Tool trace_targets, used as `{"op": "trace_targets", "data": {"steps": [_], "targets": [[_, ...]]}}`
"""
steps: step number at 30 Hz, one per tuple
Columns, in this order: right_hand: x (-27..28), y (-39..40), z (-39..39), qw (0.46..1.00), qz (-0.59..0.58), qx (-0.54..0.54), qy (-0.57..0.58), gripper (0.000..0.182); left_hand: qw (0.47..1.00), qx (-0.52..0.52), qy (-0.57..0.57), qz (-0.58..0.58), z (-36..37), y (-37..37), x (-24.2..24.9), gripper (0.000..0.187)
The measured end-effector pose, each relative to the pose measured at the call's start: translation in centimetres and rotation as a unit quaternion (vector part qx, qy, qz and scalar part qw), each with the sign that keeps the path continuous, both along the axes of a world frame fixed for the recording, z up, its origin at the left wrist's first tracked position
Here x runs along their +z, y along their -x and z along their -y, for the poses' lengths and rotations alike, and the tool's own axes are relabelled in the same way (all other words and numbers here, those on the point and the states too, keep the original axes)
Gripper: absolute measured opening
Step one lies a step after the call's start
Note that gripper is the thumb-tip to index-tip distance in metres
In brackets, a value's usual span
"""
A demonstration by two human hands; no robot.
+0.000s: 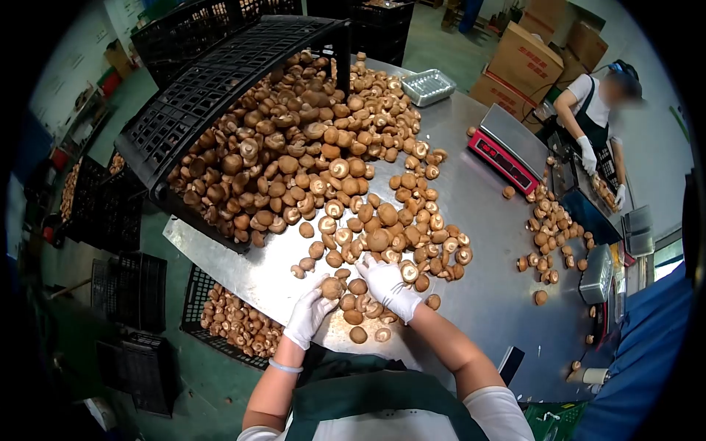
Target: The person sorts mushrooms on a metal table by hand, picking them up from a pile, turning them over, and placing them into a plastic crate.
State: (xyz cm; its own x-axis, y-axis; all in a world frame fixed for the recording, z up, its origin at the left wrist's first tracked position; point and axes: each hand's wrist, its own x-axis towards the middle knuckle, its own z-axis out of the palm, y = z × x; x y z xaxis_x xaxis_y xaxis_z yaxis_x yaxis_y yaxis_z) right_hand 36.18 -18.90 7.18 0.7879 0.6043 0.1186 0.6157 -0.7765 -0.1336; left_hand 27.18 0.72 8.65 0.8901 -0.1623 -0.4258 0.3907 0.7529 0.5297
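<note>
Both hands wear white gloves. My left hand (309, 316) is closed around a brown shiitake mushroom (332, 288) near the front edge of the metal table (471, 323). Just to its right, my right hand (390, 288) reaches over loose shiitake mushrooms (378, 239), fingers stretched out and touching the near side of the spread; I see nothing gripped in it. Some mushrooms lie cap up, others show pale stems and undersides. Behind them, a large heap of mushrooms (279, 147) spills from a tipped black crate (220, 70).
A red digital scale (504, 162) and a clear plastic tray (429, 87) stand farther back. A co-worker (588, 110) in white gloves works at the right. Below the table's left edge, a black crate (193, 301) holds more mushrooms. A phone-like dark object (511, 364) lies at the front right.
</note>
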Motion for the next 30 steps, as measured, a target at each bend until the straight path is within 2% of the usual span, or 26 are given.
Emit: {"op": "trace_targets", "data": {"steps": [2, 4, 6, 7, 8, 9, 11, 12, 13, 15, 16, 17, 18, 21, 22, 23, 24, 25, 26, 27, 30], "targets": [[0.3, -0.7, -0.5, 0.995, -0.081, -0.020, 0.060, 0.026, 1.000, 0.020, 0.020, -0.007, -0.5, 1.0, -0.2, 0.046], [1.9, -0.6, 0.4, 0.990, -0.137, -0.010, -0.038, 0.032, 0.999, 0.028, -0.008, 0.025, -0.9, 1.8, -0.6, 0.049], [1.7, -0.3, 1.5, 0.969, -0.148, -0.007, -0.197, 0.038, 0.999, 0.045, 0.020, 0.023, -0.7, 2.4, 0.9, 0.051], [2.5, -0.1, 1.8, 0.931, -0.224, -0.010, -0.287, 0.039, 0.999, 0.048, 0.009, 0.025, -0.6, 2.8, 1.3, 0.051], [4.7, 0.6, 1.7, 0.842, -0.398, -0.051, -0.361, 0.039, 0.998, 0.048, -0.003, 0.026, -0.4, 3.2, 1.5, 0.051], [4.8, 1.1, 1.6, 0.762, -0.476, -0.060, -0.436, 0.039, 0.998, 0.054, 0.008, 0.033, -0.1, 3.3, 1.6, 0.053], [5.2, 2.6, 1.2, 0.645, -0.545, -0.063, -0.532, 0.040, 0.997, 0.054, 0.027, 0.039, 0.8, 3.3, 2.6, 0.053], [5.3, 3.3, 0.6, 0.623, -0.545, -0.054, -0.558, 0.041, 0.996, 0.057, 0.048, 0.044, 1.1, 3.2, 3.0, 0.053], [4.7, 3.7, 0.2, 0.698, -0.473, -0.012, -0.538, 0.041, 0.994, 0.059, 0.070, 0.058, 1.4, 3.1, 3.0, 0.052], [5.3, 4.9, -0.3, 0.613, -0.589, -0.069, -0.523, 0.050, 0.993, 0.069, 0.077, 0.063, 2.2, 3.1, 2.7, 0.052], [4.9, 5.6, -1.5, 0.661, -0.529, -0.016, -0.532, 0.055, 0.992, 0.079, 0.081, 0.063, 2.7, 3.1, 2.7, 0.051], [4.7, 5.9, -1.8, 0.732, -0.457, -0.003, -0.505, 0.061, 0.991, 0.070, 0.078, 0.078, 3.3, 3.1, 2.9, 0.053], [4.5, 6.3, -2.1, 0.762, -0.416, -0.027, -0.495, 0.059, 0.991, 0.081, 0.068, 0.079, 3.8, 3.2, 2.6, 0.053], [4.5, 6.2, -2.1, 0.739, -0.433, -0.066, -0.512, 0.056, 0.996, 0.078, 0.019, 0.040, 3.6, 2.9, 4.0, 0.048], [4.7, 6.1, -1.7, 0.828, -0.337, -0.051, -0.446, 0.055, 0.971, 0.084, -0.204, 0.088, 3.3, 2.8, 4.4, 0.042], [4.9, 6.1, -1.3, 0.898, -0.234, -0.035, -0.371, 0.054, 0.896, 0.084, -0.417, 0.130, 3.0, 2.7, 4.9, 0.036], [5.1, 6.1, -1.0, 0.897, -0.236, -0.035, -0.371, 0.054, 0.896, 0.084, -0.417, 0.128, 2.8, 2.8, 5.5, 0.036], [5.8, 6.0, -1.0, 0.911, -0.224, -0.028, -0.344, 0.053, 0.789, 0.082, -0.571, 0.211, 2.5, 2.9, 6.8, 0.031], [6.3, 5.9, -0.9, 0.924, -0.212, -0.022, -0.317, 0.052, 0.649, 0.076, -0.701, 0.285, 2.2, 2.7, 7.5, 0.025], [6.4, 5.9, -1.0, 0.927, -0.215, -0.010, -0.308, 0.052, 0.619, 0.077, -0.714, 0.319, 2.3, 2.2, 7.7, 0.023], [6.7, 5.8, -1.3, 0.933, -0.212, 0.002, -0.290, 0.052, 0.608, 0.059, -0.719, 0.331, 1.8, 1.7, 6.6, 0.018]]}}
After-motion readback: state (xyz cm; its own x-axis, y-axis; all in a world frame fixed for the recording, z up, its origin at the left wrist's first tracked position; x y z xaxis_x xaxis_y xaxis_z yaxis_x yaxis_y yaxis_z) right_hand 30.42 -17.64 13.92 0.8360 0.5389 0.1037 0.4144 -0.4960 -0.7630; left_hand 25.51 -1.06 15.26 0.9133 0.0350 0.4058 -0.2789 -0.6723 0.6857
